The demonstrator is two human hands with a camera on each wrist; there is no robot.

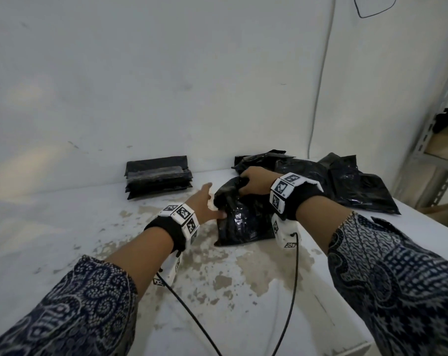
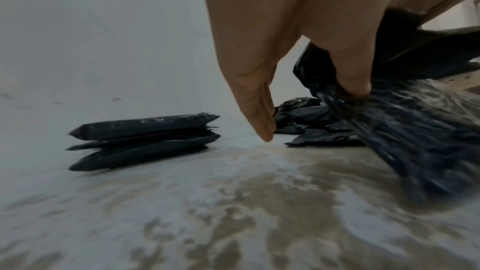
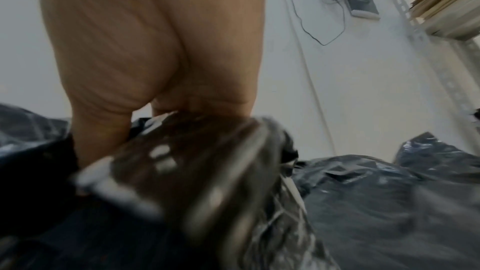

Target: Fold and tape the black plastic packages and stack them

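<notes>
A crumpled black plastic package (image 1: 243,222) lies mid-table on the worn white table (image 1: 63,227). My right hand (image 1: 251,182) grips its raised far end with curled fingers; the right wrist view shows this hand (image 3: 155,48) sunk into the blurred package (image 3: 182,192). My left hand (image 1: 210,201) lies at the package's left edge with straight fingers. In the left wrist view the left hand (image 2: 259,89) has one fingertip pressing the package (image 2: 415,130). A stack of folded packages (image 1: 158,178) (image 2: 142,141) stands by the wall at the left.
A loose pile of unfolded black bags (image 1: 351,183) (image 2: 311,126) (image 3: 389,192) covers the table's far right corner. A metal shelf (image 1: 436,140) stands to the right past the table edge. A thin cable (image 1: 320,98) hangs down the wall.
</notes>
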